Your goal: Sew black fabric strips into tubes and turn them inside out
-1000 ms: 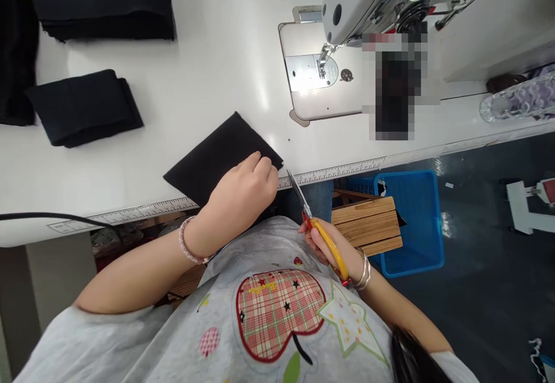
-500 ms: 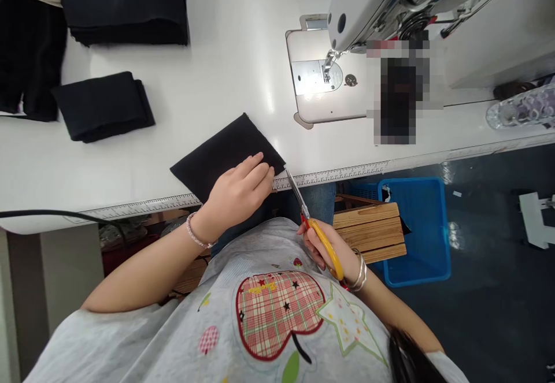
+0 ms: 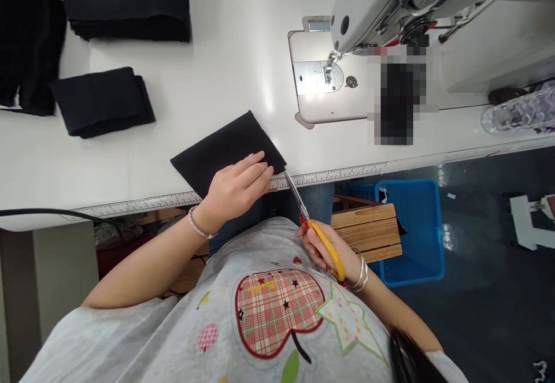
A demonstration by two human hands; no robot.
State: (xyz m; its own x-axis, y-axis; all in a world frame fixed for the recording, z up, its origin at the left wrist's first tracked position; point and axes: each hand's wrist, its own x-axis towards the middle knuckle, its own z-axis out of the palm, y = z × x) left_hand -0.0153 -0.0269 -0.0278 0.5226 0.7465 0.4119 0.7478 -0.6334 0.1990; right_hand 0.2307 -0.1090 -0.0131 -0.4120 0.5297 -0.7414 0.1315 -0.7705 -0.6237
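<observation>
A black cloth piece (image 3: 229, 146) lies slanted at the table's front edge, one corner overhanging it. My left hand (image 3: 237, 189) rests flat on the cloth near its right corner, fingers stretched and side by side. Scissors with yellow and red handles (image 3: 326, 246) are in my right hand (image 3: 323, 245), whose fingers wrap round the handles. The scissors' blades point up and left, and their tips meet the cloth's right corner; the blades look nearly closed.
A sewing machine (image 3: 390, 7) stands at the back right. Folded black cloth (image 3: 104, 103) and a larger black stack (image 3: 125, 4) lie at the left. A ruler strip (image 3: 338, 174) runs along the table edge. A blue basket (image 3: 422, 233) is below, beside a wooden stool (image 3: 368, 233).
The view has shifted slightly. The scissors' tips and both hands have barely moved relative to the cloth.
</observation>
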